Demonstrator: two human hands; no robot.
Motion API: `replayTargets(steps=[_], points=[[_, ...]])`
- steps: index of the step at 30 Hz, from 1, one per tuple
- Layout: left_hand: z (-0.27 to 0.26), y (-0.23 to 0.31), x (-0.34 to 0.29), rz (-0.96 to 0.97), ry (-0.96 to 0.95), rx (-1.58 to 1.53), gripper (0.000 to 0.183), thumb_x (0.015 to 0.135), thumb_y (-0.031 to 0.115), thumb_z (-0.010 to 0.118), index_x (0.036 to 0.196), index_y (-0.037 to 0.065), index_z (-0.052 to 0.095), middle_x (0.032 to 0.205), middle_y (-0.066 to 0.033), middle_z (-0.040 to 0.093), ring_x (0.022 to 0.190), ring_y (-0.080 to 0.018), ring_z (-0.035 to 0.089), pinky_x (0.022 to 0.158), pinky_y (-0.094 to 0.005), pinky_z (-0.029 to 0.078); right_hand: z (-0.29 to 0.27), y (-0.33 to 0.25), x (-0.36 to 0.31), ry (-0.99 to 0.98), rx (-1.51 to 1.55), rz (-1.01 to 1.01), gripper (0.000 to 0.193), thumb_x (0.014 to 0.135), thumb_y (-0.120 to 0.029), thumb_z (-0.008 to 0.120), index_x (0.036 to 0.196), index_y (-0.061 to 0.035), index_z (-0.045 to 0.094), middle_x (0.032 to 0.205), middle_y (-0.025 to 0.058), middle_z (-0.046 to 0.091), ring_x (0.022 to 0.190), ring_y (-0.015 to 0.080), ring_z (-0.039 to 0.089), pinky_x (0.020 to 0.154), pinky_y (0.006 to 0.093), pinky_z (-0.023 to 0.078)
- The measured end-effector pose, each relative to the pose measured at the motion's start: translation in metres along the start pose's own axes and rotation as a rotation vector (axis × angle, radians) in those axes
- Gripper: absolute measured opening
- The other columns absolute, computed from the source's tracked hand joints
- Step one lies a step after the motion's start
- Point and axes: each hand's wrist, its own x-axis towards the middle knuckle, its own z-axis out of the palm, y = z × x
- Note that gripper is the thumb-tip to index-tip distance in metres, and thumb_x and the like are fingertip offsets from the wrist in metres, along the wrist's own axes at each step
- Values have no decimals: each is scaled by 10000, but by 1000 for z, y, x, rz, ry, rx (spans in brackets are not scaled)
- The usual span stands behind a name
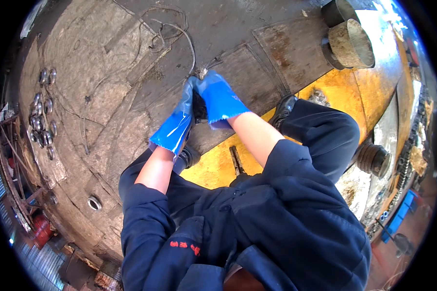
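Observation:
My left hand (189, 89) and my right hand (211, 85), in long blue rubber gloves, meet in front of me, fingers curled in and tips together. A thin grey cable (189, 41) runs from loose coils on the floor down to the fingertips, where both hands pinch its end. At the right fingertips shows a small pale, ragged tuft (202, 73). The gloves hide most of what is gripped. Between the wrists lies a dark object (199, 109) whose kind I cannot make out.
Worn boards and sheets (97, 97) cover the floor. Several metal rings (41, 119) cluster at the left, and one ring (94, 202) lies apart. Open metal cylinders (350, 43) stand at the far right, a ribbed round part (374, 160) nearer. Yellow plate (213, 167) lies under my legs.

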Motion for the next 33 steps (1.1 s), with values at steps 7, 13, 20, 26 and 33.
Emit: replayTargets(steps=[7,13,20,26,33], points=[[-2,3,-24,35,19,54,846,882,816,405,1370,139,543,1125,-82,704,744,-196,702,499,-354,575,-13,-3,33,0,-327,-327,498,923,-497,533,1159,-87,688,1239,187,645,1146,392,611,942,479,507],[11,14,-29,-35,42,39,947,855,862,336,1402,109,514,1076,-81,721,755,-239,700,607,-402,602,-9,-10,86,-60,-281,136,544,921,-552,543,1307,-185,652,1385,94,606,1251,341,592,977,458,516],[-3,2,-29,-99,-124,48,829,938,743,400,1377,46,493,1080,-185,708,689,-231,680,570,-375,574,-50,22,84,-70,-648,-139,567,823,-447,684,1305,-152,631,1349,103,622,1248,325,592,985,474,520],[47,17,-61,-43,-107,471,398,970,286,599,1244,-3,593,981,-100,711,681,-131,630,584,-264,486,-100,124,72,182,-383,-100,475,854,-339,707,1282,-140,647,1315,160,633,1235,312,602,1008,440,515],[51,-16,-57,-67,-251,710,369,947,277,632,1154,-27,598,918,-74,675,720,-131,622,637,-277,522,-175,185,44,365,420,-89,436,1028,-349,429,1315,-89,627,1303,132,643,1155,271,611,1018,380,458]])
